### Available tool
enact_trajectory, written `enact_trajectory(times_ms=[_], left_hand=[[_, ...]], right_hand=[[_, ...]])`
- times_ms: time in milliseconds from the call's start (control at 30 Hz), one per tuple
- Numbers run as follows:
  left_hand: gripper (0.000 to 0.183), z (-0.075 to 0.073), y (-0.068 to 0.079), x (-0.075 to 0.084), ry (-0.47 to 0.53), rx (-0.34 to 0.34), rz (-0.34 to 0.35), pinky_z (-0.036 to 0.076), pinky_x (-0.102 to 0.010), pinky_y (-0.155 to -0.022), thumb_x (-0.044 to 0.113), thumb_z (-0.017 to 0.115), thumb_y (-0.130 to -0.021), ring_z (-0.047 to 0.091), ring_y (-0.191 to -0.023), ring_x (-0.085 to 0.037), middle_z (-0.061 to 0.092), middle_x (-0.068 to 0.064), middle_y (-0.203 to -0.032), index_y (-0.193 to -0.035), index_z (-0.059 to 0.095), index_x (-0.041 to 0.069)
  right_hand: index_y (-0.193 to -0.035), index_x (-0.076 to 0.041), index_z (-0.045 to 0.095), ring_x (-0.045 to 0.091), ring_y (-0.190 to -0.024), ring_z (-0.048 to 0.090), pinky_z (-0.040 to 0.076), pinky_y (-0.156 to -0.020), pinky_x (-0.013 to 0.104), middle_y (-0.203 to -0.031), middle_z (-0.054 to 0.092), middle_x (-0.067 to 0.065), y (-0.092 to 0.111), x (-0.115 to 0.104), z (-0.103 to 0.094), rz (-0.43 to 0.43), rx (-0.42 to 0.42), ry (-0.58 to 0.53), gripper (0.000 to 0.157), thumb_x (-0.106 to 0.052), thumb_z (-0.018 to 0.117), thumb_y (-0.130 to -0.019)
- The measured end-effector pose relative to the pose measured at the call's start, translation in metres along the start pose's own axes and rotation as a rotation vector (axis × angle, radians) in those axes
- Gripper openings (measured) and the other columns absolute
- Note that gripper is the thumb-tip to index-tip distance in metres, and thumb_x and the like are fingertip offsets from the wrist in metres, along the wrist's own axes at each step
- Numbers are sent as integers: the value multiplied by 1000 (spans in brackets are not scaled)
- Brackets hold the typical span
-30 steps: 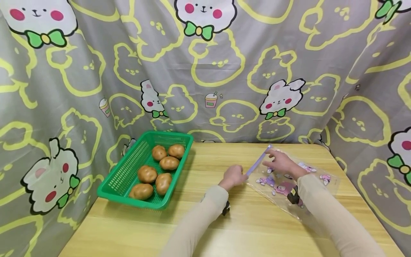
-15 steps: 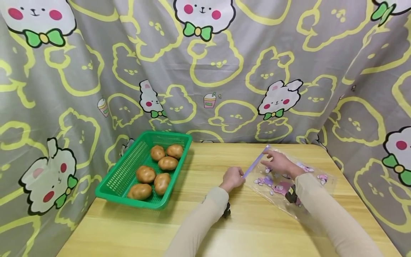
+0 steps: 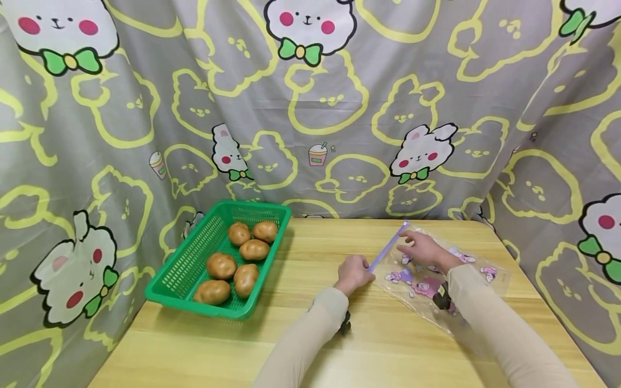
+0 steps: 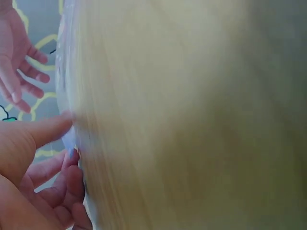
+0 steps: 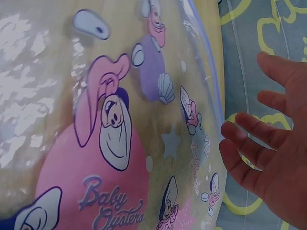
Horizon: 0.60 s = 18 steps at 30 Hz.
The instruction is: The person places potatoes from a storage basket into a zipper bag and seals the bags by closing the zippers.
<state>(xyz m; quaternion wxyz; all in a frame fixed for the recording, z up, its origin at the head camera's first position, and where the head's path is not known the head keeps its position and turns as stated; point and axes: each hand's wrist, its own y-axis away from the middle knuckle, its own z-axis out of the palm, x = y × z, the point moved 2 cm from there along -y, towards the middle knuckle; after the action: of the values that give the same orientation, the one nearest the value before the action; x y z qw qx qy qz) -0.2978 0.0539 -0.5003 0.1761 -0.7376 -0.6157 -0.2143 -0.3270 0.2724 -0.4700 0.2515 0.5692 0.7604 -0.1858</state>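
Note:
A clear plastic zip bag [image 3: 412, 291] with pink and purple cartoon prints lies flat at the right of the table. Its purple zip strip [image 3: 385, 250] runs along the left edge. My left hand [image 3: 353, 274] holds the near end of that strip; in the left wrist view its thumb [image 4: 55, 128] touches the bag's edge, with the other fingers curled below. Over the strip's far part hovers my right hand [image 3: 423, 249]. Seen from the right wrist, the right hand's fingers [image 5: 259, 139] are spread and grip nothing.
To the left stands a green plastic basket [image 3: 167, 295] holding several brown potatoes [image 3: 222, 265]. The wooden table [image 3: 310, 237] meets a grey patterned curtain [image 3: 349, 134] at the back and both sides. Each wrist carries a small black camera.
The head view shifts slightly. My left hand's fingers have changed a little at the strip's near end, while the right hand, bag and basket stay put.

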Motion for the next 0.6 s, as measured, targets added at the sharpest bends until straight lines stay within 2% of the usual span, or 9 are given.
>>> enact_trajectory(times_ms=[267,400,500,600], left_hand=[[22,3,1,-1,98,-19,-28,40,-33,-72,21,81,-74,52,-65,-10,55,10,-64,-67,61,18],[16,0,2,-2,206,-21,-28,42,-27,-62,13,75,-78,51,-61,-11,55,6,-66,-71,61,15],[11,-3,5,-2,309,2,-23,42,-22,-52,8,69,-81,50,-58,-11,54,4,-66,-75,60,11],[12,-7,9,0,414,42,-10,44,-20,-48,2,66,-82,53,-55,-9,55,3,-65,-76,58,9]], right_hand=[[-135,5,43,42,-101,58,48,-82,50,-122,50,34,0,-3,-1,-13,-1,8,52,-26,55,-96],[-132,7,46,43,-102,57,47,-83,51,-121,51,34,0,-5,-1,-7,7,8,49,-26,55,-96],[-125,6,52,42,-102,56,46,-85,51,-114,56,29,-1,-6,-2,3,34,22,44,-26,56,-96],[-117,6,56,38,-98,57,47,-82,48,-108,60,25,-5,-9,-2,22,68,0,38,-27,55,-96]])
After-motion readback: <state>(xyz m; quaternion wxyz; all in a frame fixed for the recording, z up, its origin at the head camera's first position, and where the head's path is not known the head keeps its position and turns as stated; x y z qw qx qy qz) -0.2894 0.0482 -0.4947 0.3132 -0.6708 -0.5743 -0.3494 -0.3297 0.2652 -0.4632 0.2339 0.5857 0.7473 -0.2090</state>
